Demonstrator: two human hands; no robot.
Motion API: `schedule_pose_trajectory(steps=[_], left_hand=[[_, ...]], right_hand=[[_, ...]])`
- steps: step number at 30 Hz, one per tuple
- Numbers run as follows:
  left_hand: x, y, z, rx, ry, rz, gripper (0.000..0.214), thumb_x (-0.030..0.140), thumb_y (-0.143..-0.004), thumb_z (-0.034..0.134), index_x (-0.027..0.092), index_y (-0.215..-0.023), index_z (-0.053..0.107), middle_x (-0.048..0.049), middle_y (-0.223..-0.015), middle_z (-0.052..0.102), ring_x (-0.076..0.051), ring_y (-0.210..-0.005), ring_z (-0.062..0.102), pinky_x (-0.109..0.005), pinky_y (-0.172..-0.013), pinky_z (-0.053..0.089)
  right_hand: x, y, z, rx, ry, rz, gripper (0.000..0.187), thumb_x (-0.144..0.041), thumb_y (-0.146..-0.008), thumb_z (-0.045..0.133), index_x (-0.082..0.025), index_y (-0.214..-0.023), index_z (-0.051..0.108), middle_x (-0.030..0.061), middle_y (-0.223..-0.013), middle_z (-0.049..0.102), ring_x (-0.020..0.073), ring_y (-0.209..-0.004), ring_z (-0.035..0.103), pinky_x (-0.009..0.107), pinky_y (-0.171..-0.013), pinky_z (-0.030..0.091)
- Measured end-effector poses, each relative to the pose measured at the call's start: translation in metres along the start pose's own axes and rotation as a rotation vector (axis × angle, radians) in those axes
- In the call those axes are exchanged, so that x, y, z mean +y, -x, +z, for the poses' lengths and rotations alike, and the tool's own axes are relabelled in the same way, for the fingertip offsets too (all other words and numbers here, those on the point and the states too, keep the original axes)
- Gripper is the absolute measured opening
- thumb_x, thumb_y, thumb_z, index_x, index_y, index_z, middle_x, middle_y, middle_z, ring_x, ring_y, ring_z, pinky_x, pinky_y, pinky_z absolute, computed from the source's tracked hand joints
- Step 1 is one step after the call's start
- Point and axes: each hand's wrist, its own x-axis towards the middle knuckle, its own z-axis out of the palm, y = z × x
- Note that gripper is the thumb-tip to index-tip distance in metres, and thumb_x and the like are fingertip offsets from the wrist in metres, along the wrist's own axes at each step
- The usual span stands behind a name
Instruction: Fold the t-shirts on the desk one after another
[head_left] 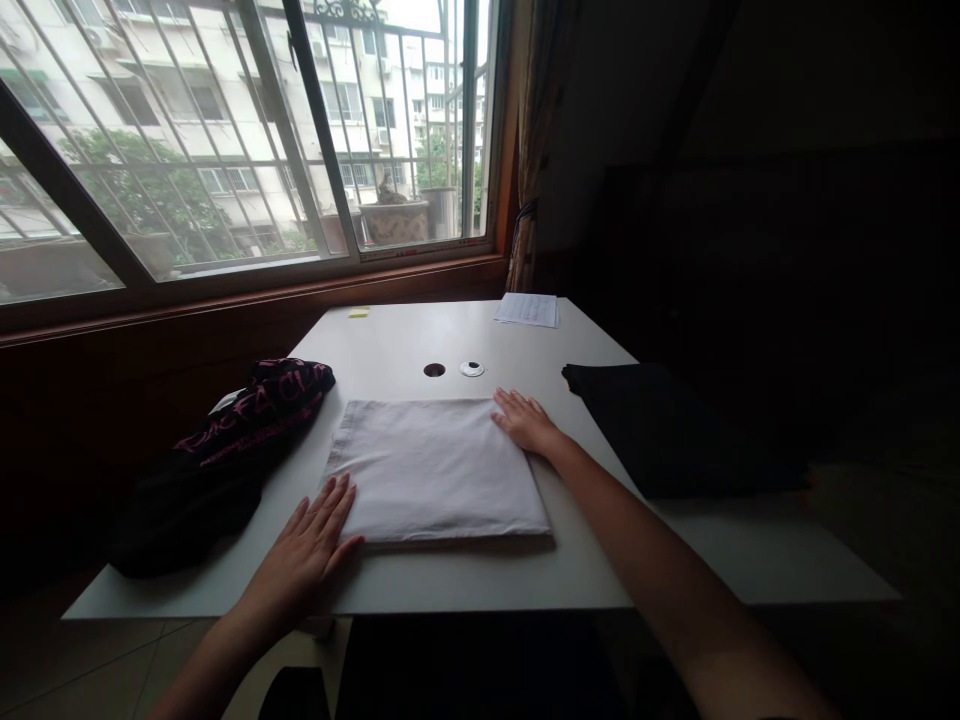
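Observation:
A folded white cloth (439, 468) lies flat in the middle of the white table (525, 580). My left hand (311, 545) rests palm down with fingers stretched out at the cloth's near left corner, fingertips touching its edge. My right hand (525, 420) lies flat, fingers spread, on the cloth's far right corner. Neither hand holds anything.
A crumpled black garment with pink lettering (225, 455) sits at the table's left. A folded dark cloth (667, 430) lies at the right. A sheet of paper (528, 309), a cable hole (434, 370), a round cap (472, 368) and a yellow bit (358, 312) are farther back, below the barred window (240, 130).

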Motion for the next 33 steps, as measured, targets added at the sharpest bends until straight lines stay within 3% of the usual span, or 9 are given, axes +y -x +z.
schedule_pose_trajectory(steps=[3,6,9,12,15,18,21,26,33], left_hand=[[0.005,0.01,-0.01,-0.024,0.002,-0.018,0.07,0.061,-0.102,0.034,0.029,-0.163,0.02,-0.0068,-0.166,0.028,-0.029,-0.151,0.034,-0.054,-0.12,0.034],[0.01,0.005,-0.031,-0.066,-0.015,-0.03,0.061,0.059,-0.103,0.035,0.029,-0.156,0.041,-0.0081,-0.161,0.041,-0.031,-0.148,0.04,-0.059,-0.118,0.035],[0.019,-0.022,-0.053,-0.045,-0.028,0.003,0.051,0.052,-0.106,0.034,0.028,-0.143,0.059,-0.0069,-0.152,0.055,-0.031,-0.148,0.04,-0.061,-0.121,0.028],[0.042,-0.069,-0.064,-0.025,0.012,0.125,0.053,0.048,-0.107,0.034,0.023,-0.151,0.049,-0.0077,-0.161,0.043,-0.03,-0.152,0.032,-0.055,-0.123,0.028],[0.081,-0.122,-0.059,-0.054,0.084,0.279,0.057,0.047,-0.107,0.033,0.022,-0.158,0.036,-0.0077,-0.166,0.03,-0.031,-0.156,0.021,-0.055,-0.123,0.025],[0.119,-0.171,-0.04,-0.133,0.166,0.385,0.065,0.051,-0.106,0.033,0.02,-0.162,0.025,-0.0098,-0.169,0.019,-0.031,-0.157,0.015,-0.057,-0.124,0.022],[0.137,-0.21,-0.017,-0.227,0.201,0.329,0.069,0.056,-0.106,0.026,0.017,-0.162,0.024,-0.0118,-0.169,0.016,-0.032,-0.157,0.012,-0.059,-0.124,0.018],[0.114,-0.246,0.007,-0.163,0.224,0.146,0.07,0.057,-0.106,0.016,0.017,-0.161,0.028,-0.01,-0.17,0.018,-0.028,-0.158,0.013,-0.055,-0.126,0.013],[0.04,-0.244,0.003,-0.208,0.208,-0.064,0.069,0.057,-0.104,0.024,0.018,-0.161,0.03,-0.0101,-0.169,0.022,-0.029,-0.158,0.014,-0.053,-0.126,0.013]], right_hand=[[0.002,-0.01,0.005,0.038,0.004,0.029,0.065,-0.052,-0.105,0.02,-0.024,-0.163,0.026,0.0011,-0.17,0.019,0.0232,-0.157,0.014,0.049,-0.127,0.011],[0.005,-0.013,0.012,0.109,-0.013,0.042,0.062,-0.045,-0.105,0.023,-0.02,-0.161,0.031,0.0031,-0.169,0.025,0.0225,-0.156,0.019,0.047,-0.126,0.013],[0.008,-0.015,0.018,0.183,-0.03,0.05,0.059,-0.039,-0.105,0.026,-0.015,-0.159,0.036,0.0071,-0.166,0.032,0.0229,-0.154,0.026,0.046,-0.126,0.017],[0.012,-0.017,0.021,0.25,-0.049,0.028,0.056,-0.036,-0.105,0.03,-0.013,-0.154,0.044,0.0112,-0.162,0.039,0.0246,-0.151,0.032,0.045,-0.125,0.02],[0.019,-0.019,0.023,0.321,-0.084,-0.029,0.054,-0.035,-0.103,0.036,-0.011,-0.149,0.05,0.0147,-0.156,0.048,0.0253,-0.147,0.04,0.042,-0.124,0.026],[0.024,-0.02,0.024,0.417,-0.128,-0.098,0.053,-0.035,-0.099,0.044,-0.011,-0.146,0.052,0.0159,-0.15,0.054,0.0256,-0.141,0.046,0.041,-0.121,0.031],[0.028,-0.021,0.027,0.475,-0.145,-0.111,0.052,-0.035,-0.096,0.049,-0.013,-0.143,0.053,0.016,-0.144,0.058,0.0275,-0.137,0.05,0.043,-0.118,0.036],[0.03,-0.019,0.029,0.458,-0.124,-0.094,0.047,-0.039,-0.097,0.051,-0.018,-0.139,0.055,0.0146,-0.141,0.059,0.0299,-0.13,0.053,0.044,-0.114,0.039],[0.03,-0.018,0.024,0.403,-0.081,-0.103,0.047,-0.04,-0.099,0.049,-0.02,-0.142,0.055,0.0117,-0.143,0.059,0.0275,-0.133,0.051,0.042,-0.115,0.037]])
